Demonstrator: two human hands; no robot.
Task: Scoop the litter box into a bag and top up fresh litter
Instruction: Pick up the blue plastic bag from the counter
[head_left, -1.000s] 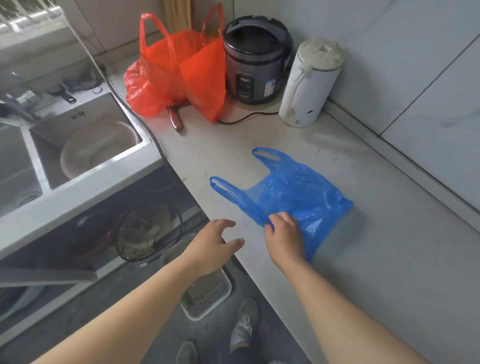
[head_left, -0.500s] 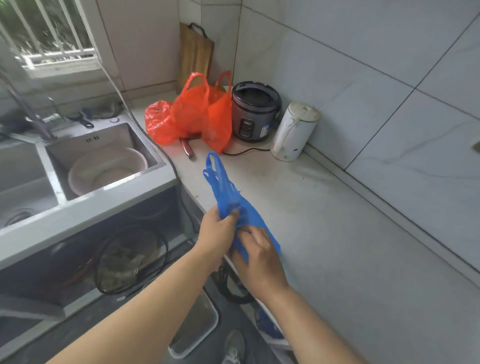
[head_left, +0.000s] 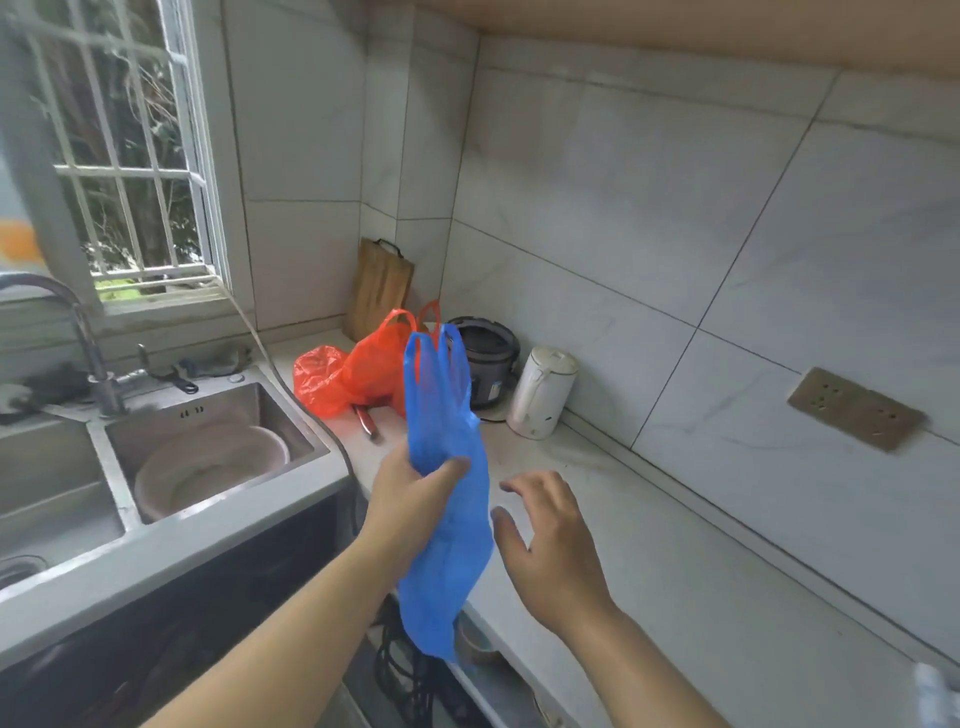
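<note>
My left hand (head_left: 410, 501) grips a thin blue plastic bag (head_left: 447, 545) around its middle and holds it up above the counter's front edge. The bag's two handles stand upward and its bottom hangs down past the counter edge. My right hand (head_left: 550, 540) is just right of the bag, fingers spread and relaxed, holding nothing and not touching the bag. The litter box is out of view.
The white counter (head_left: 675, 597) runs along the tiled wall. At its back stand an orange plastic bag (head_left: 358, 371), a rice cooker (head_left: 491, 358), a white kettle (head_left: 540, 392) and a wooden board (head_left: 379, 286). A steel sink (head_left: 208, 415) holding a basin lies to the left.
The bag was lifted off the counter. My right hand has let go and moved right; my left hand now holds the bag alone. The view has tilted upward.
</note>
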